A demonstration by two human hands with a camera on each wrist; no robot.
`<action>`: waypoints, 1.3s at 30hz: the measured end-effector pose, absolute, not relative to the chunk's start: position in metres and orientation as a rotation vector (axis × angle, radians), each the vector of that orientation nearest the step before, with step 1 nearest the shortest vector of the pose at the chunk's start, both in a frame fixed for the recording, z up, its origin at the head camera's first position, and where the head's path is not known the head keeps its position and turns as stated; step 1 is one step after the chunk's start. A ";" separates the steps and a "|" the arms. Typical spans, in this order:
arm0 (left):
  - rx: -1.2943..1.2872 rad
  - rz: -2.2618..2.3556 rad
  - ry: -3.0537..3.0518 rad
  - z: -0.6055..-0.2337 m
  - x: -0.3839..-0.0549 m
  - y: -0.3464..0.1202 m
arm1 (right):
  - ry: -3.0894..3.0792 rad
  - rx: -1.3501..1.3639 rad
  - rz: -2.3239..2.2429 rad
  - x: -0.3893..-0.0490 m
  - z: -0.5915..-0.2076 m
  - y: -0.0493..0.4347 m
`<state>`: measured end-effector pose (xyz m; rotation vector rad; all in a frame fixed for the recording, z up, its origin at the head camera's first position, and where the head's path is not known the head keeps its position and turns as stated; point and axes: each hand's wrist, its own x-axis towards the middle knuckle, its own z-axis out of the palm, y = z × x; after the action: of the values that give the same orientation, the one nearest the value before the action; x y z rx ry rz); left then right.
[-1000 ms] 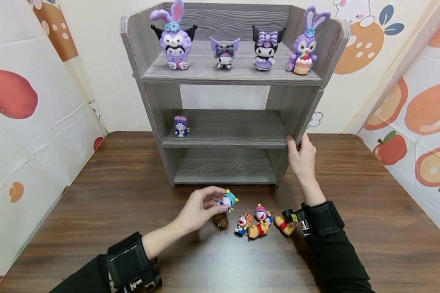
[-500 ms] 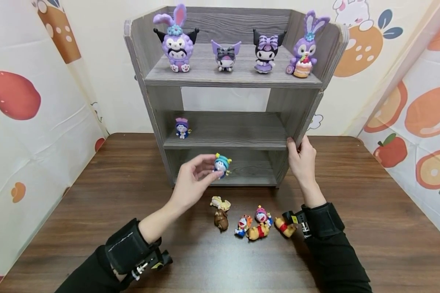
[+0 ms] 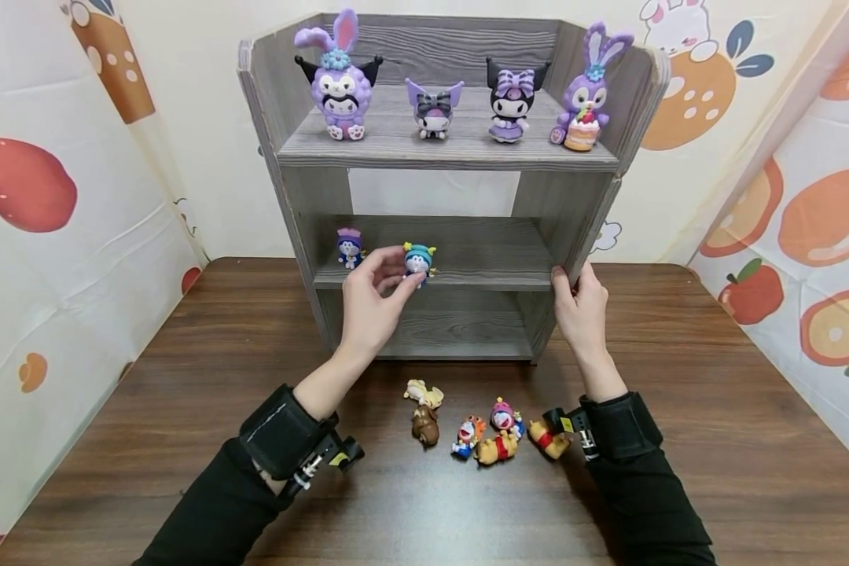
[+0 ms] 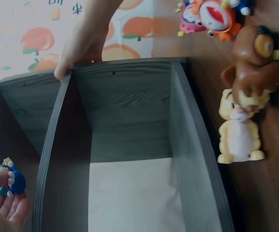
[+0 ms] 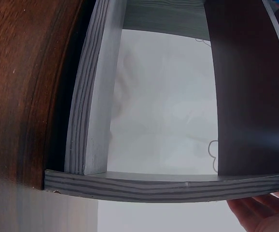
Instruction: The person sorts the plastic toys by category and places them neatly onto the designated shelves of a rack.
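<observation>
Between thumb and fingers, my left hand (image 3: pixel 371 303) pinches a small blue figurine with a teal hat (image 3: pixel 418 259). It overlaps the front edge of the middle board of a grey wooden shelf (image 3: pixel 488 277). In the left wrist view, that figurine (image 4: pixel 17 181) shows its blue back beside the middle compartment. A similar figurine with a purple hat (image 3: pixel 350 247) stands at the left on the middle board. My right hand (image 3: pixel 582 314) grips the shelf's right side panel, thumb in front; the right wrist view catches its fingers (image 5: pixel 260 212) behind the panel.
Purple toy figures, such as a bunny with a cake (image 3: pixel 584 110), line the top board. On the brown table (image 3: pixel 424 511) lie a cream figure (image 3: pixel 423 392), a brown one (image 3: pixel 425 425), a bear in a red shirt (image 3: pixel 498 448) and several others before the shelf.
My left hand has lifted the teal-hatted figurine from the table up to the middle board, uncovering the cream figure lying below. The right hand stays on the side panel.
</observation>
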<state>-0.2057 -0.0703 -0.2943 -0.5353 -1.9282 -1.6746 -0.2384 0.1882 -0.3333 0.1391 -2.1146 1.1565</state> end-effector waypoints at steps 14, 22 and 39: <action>-0.379 -1.482 -2.116 -0.282 -0.228 -0.061 | -2.118 0.147 1.141 -0.239 -0.332 0.188; -0.310 -1.428 -2.188 -0.280 -0.234 -0.061 | -2.113 0.150 1.145 -0.239 -0.332 0.188; -0.291 -1.338 -2.232 -0.282 -0.239 -0.059 | -2.109 0.150 1.152 -0.239 -0.333 0.188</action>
<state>-0.2394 -0.0590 -0.2819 -0.2905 -2.2325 -1.3380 -0.2388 0.1877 -0.3329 0.1504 -2.1092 1.1518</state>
